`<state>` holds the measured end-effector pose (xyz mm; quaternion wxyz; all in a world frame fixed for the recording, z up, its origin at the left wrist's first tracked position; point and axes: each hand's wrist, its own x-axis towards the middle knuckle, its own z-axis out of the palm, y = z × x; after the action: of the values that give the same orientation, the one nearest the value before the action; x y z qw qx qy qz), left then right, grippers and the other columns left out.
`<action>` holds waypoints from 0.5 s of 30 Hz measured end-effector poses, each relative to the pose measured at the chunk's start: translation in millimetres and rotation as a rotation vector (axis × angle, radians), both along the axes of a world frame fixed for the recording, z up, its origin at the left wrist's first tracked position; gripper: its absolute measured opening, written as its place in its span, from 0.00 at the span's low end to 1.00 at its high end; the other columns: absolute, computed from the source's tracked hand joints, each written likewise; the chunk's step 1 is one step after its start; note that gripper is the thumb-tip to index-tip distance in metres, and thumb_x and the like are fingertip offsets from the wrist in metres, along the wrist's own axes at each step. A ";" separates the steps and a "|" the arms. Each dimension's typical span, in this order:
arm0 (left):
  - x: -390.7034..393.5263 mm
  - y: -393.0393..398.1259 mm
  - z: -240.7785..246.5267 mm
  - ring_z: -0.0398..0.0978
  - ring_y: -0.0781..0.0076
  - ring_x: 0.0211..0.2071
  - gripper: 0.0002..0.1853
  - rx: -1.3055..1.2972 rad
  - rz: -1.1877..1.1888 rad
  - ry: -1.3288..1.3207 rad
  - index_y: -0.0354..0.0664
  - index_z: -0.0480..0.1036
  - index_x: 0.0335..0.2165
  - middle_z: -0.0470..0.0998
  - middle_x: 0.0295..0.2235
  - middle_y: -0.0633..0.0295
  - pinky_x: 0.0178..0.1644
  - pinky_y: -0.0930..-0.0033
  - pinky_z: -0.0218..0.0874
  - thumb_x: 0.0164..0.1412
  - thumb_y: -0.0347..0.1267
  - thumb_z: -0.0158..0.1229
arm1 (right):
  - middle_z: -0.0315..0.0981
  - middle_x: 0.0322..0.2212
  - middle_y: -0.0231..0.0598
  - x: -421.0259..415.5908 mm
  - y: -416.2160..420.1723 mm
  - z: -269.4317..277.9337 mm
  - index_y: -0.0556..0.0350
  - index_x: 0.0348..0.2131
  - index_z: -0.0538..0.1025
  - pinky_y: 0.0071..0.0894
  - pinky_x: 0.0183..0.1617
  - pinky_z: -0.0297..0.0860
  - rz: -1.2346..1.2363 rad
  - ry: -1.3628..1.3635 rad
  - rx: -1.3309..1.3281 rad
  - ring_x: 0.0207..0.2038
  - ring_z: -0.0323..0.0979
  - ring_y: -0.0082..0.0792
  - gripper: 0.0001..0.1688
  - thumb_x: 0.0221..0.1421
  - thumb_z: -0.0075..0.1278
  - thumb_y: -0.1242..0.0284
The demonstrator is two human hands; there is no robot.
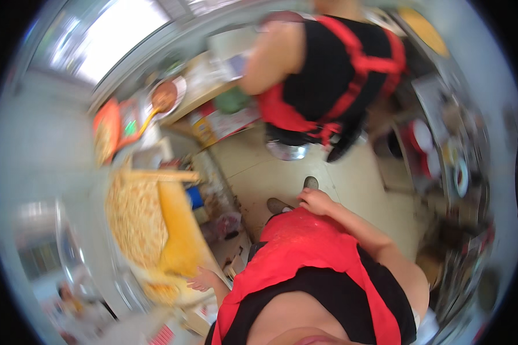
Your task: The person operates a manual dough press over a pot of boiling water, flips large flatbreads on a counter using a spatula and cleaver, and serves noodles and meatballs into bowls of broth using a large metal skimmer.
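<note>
My left hand (202, 279) is at the edge of a worktop (187, 286), its fingers spread with nothing in them. Whether it touches the worktop I cannot tell. Close by lie a yellow board or sheet (179, 241) and a small heap of yellowish food (160, 293). A large, pale, browned flatbread (136, 220) partly covers the yellow surface. In front of my red apron (306, 233), my right hand (316, 201) hangs over the floor, empty, its fingers loosely bent.
A co-worker (328, 77) in a red-strapped apron stands ahead. At the left are a wooden bar (162, 175), an orange scale (129, 123) and a bowl of reddish sauce (165, 95) with a yellow-handled utensil. A cluttered metal counter (440, 99) runs along the right.
</note>
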<state>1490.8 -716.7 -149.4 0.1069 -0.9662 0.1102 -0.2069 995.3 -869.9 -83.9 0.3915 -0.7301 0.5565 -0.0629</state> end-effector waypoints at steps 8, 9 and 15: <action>-101.5 -167.9 23.8 0.59 0.41 0.54 0.39 -0.413 -0.852 0.096 0.29 0.59 0.53 0.62 0.52 0.40 0.57 0.45 0.49 0.49 0.44 0.59 | 0.71 0.37 0.47 -97.7 11.5 -30.3 0.56 0.42 0.73 0.40 0.44 0.67 -0.141 -0.137 -0.173 0.40 0.70 0.46 0.17 0.53 0.49 0.69; -158.7 -198.5 90.5 0.62 0.43 0.51 0.33 -0.457 -0.789 0.370 0.31 0.64 0.47 0.66 0.48 0.42 0.54 0.44 0.51 0.45 0.40 0.60 | 0.71 0.36 0.49 -123.7 25.0 -42.1 0.58 0.42 0.73 0.38 0.44 0.68 -0.180 -0.113 -0.177 0.39 0.71 0.45 0.17 0.53 0.51 0.69; -218.7 -143.9 85.8 0.51 0.47 0.57 0.38 -0.392 -0.930 0.402 0.42 0.58 0.55 0.53 0.57 0.46 0.59 0.49 0.42 0.44 0.37 0.61 | 0.71 0.40 0.54 -238.6 126.2 -81.6 0.65 0.43 0.72 0.41 0.45 0.67 -0.306 0.060 0.227 0.42 0.70 0.50 0.21 0.50 0.52 0.70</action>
<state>1272.1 -860.6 -63.6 -0.2015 -0.8378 0.5039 -0.0602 756.7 -743.7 -165.5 0.4403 -0.5898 0.6759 -0.0367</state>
